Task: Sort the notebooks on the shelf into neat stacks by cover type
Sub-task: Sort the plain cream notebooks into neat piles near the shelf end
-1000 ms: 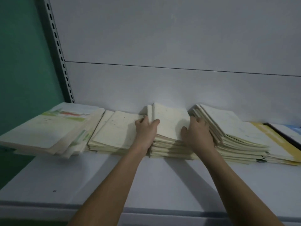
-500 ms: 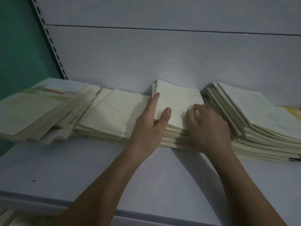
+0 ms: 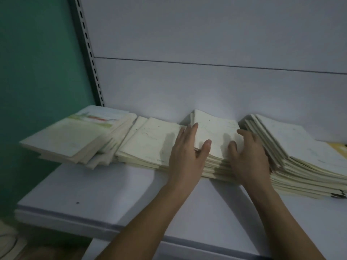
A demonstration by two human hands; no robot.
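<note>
Middle stack (image 3: 216, 132) of cream notebooks sits on the white shelf (image 3: 93, 188) against the back panel, long axis running near to far, its far end tilted slightly up. Left hand (image 3: 187, 152) lies along its left edge, fingers straight, thumb on the top cover. Right hand (image 3: 247, 156) flanks the right edge, fingers loosely spread. Lower stack (image 3: 148, 141) just left; fanned stack (image 3: 293, 147) right; printed-cover pile (image 3: 75, 137) far left.

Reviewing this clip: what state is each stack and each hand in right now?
Middle stack: plain covers, lower edges uneven, held between both hands.
Left stack: colour-printed covers, fanned, overhanging the shelf.
Right stack: slanted, splayed.
Left hand: fingers straight, touching.
Right hand: fingers bent, touching.
</note>
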